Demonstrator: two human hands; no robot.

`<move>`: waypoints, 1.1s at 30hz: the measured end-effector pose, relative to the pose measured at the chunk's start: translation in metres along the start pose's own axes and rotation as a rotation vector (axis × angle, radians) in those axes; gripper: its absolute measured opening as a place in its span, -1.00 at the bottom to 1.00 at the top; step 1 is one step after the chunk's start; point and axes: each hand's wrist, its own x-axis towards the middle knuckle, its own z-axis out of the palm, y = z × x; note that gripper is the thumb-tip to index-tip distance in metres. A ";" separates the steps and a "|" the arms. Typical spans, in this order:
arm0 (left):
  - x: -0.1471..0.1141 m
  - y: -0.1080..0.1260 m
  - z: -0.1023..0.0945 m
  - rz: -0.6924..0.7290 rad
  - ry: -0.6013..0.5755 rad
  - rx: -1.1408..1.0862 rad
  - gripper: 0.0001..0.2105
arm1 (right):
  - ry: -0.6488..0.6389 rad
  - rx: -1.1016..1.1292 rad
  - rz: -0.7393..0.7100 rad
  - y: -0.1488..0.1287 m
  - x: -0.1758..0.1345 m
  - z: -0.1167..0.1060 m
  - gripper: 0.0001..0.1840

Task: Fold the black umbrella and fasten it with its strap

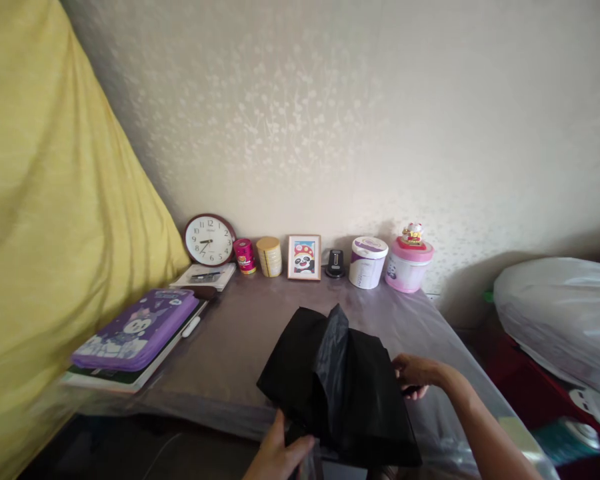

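In front of me at the table's near edge is a black folded fabric item (pixel 370 393), its exact kind unclear. One thin, greyer flap stands up along its middle, with a panel spread to either side. My left hand (pixel 280 450) is closed at its lower left edge, the thumb pointing right; a dark part shows at the fingers. On the right side my right hand (pixel 413 375) has its fingers curled closed at the fabric's edge, with a small black bit showing under them. The fabric hides part of both grips.
Along the wall stand a clock (pixel 210 240), a pink tin (pixel 245 257), a yellow-lidded can (pixel 269 258), a framed panda picture (pixel 304 258), a small black device (pixel 335 263) and two tubs (pixel 368 264). A purple case (pixel 136 330) lies on books at left.
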 end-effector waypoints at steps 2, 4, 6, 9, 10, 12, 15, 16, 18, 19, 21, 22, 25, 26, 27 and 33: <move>-0.001 -0.001 0.002 0.094 0.087 0.162 -0.43 | 0.078 0.040 -0.033 0.000 0.001 -0.007 -0.84; -0.001 -0.004 0.003 0.146 0.112 0.281 -0.43 | 0.255 0.047 -0.158 -0.004 -0.001 -0.016 -0.86; 0.000 -0.008 0.004 0.171 0.085 0.347 -0.47 | 0.505 0.063 -0.315 -0.014 -0.008 -0.027 -0.84; 0.001 -0.012 0.002 0.195 0.066 0.374 -0.52 | 0.738 0.272 -0.548 -0.041 -0.026 -0.036 -0.69; 0.001 -0.013 0.001 0.200 0.064 0.366 -0.53 | 0.720 0.374 -0.641 -0.052 -0.033 -0.037 -0.64; 0.002 -0.014 -0.002 0.206 0.059 0.336 -0.56 | 0.645 0.452 -0.771 -0.072 -0.044 -0.035 -0.62; 0.004 -0.015 -0.005 0.199 0.040 0.294 -0.57 | 0.530 0.407 -0.824 -0.095 -0.047 -0.030 -0.62; 0.005 -0.016 -0.005 0.196 0.032 0.288 -0.56 | 0.499 0.394 -0.830 -0.099 -0.045 -0.030 -0.61; 0.006 -0.018 -0.005 0.189 0.021 0.304 -0.54 | 0.452 0.394 -0.832 -0.106 -0.036 -0.030 -0.59; 0.007 -0.019 -0.005 0.184 0.019 0.333 -0.54 | 0.434 0.395 -0.822 -0.108 -0.031 -0.031 -0.60; 0.008 -0.021 -0.005 0.168 0.010 0.431 -0.51 | 0.417 0.382 -0.788 -0.111 -0.023 -0.033 -0.62; 0.008 -0.022 -0.005 0.157 0.011 0.487 -0.50 | 0.418 0.369 -0.775 -0.113 -0.019 -0.034 -0.64; 0.007 -0.024 -0.004 0.124 0.026 0.617 -0.46 | 0.427 0.331 -0.766 -0.114 -0.011 -0.035 -0.67; 0.007 -0.025 -0.004 0.118 0.032 0.641 -0.45 | 0.432 0.323 -0.763 -0.114 -0.009 -0.034 -0.67; 0.007 -0.026 -0.004 0.119 0.040 0.656 -0.44 | 0.439 0.313 -0.758 -0.113 -0.007 -0.033 -0.67; 0.014 -0.042 -0.007 0.141 0.031 0.677 -0.44 | 0.478 0.305 -0.750 -0.112 -0.002 -0.025 -0.70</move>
